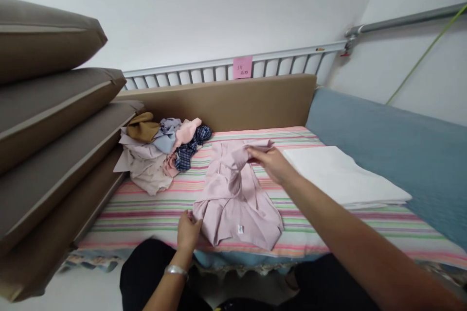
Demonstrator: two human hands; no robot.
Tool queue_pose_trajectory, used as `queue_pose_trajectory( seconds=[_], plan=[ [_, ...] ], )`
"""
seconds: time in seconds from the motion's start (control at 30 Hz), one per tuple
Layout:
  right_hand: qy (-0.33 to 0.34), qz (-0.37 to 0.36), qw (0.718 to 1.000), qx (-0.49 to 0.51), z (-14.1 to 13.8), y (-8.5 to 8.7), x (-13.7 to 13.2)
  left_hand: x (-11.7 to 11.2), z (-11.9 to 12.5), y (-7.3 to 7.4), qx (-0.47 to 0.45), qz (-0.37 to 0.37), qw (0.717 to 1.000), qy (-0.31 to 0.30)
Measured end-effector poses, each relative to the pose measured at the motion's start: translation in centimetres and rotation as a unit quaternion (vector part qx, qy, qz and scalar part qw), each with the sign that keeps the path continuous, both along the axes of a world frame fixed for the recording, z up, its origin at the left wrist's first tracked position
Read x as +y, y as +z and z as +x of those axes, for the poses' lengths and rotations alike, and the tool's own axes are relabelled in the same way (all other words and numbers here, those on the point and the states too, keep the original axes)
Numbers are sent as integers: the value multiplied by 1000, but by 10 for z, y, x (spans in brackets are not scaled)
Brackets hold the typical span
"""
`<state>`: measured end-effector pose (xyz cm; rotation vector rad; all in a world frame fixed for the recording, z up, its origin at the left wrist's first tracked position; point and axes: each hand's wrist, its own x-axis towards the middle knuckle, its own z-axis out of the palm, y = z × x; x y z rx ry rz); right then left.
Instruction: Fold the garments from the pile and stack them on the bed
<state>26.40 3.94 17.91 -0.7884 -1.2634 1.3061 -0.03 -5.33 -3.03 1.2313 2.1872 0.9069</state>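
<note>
Pinching a raised fold of pale pink garment in the right hand, with thumb and fingertips clamped together on the cloth! Lying mid-bed on the striped sheet, bunched up toward the far half, spread flatter at the near edge, with a small white label facing up. Over to the left hand, down at the garment's near left border with fingers curled; cannot tell whether gripping or merely touching. Wearing a silver bracelet on that wrist. Looking left now, to a crumpled heap of clothes in mustard, grey-blue, pink, off-white and dark plaid, right beside brown cushions stacked high. Swinging right, to a folded white cloth on the sheet, then out to blue padding. Closing at the back, with a tan panel, a pale railing and a pink note bearing handwriting.
</note>
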Motion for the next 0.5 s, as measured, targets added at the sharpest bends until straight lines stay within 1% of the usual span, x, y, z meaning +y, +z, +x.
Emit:
queue_pose_trajectory(
  seconds=[0.07, 0.13, 0.2, 0.27, 0.33, 0.4, 0.47, 0.5],
  plan=[
    [-20, 20, 999, 26, 25, 16, 18, 3, 6, 4, 13, -7, 1000, -5],
    [-47, 39, 997, 56, 51, 26, 37, 6, 10, 9, 22, -14, 1000, -9],
    [-78, 38, 992, 87, 74, 32, 53, 8, 10, 11, 27, -18, 999, -11],
    [-110, 14, 986, 120, 91, 35, 67, 8, 10, 10, 28, -20, 999, -10],
    [-134, -14, 980, 145, 101, 38, 79, 8, 11, 9, 25, -23, 999, -4],
    [-144, -28, 977, 157, 104, 42, 88, 6, 14, 10, 17, -18, 1000, -4],
    [-148, -29, 976, 159, 102, 47, 95, 4, 18, 14, 25, 10, 999, -21],
    [-150, -30, 976, 155, 99, 50, 98, 2, 21, 18, 44, 34, 998, -40]
  ],
)
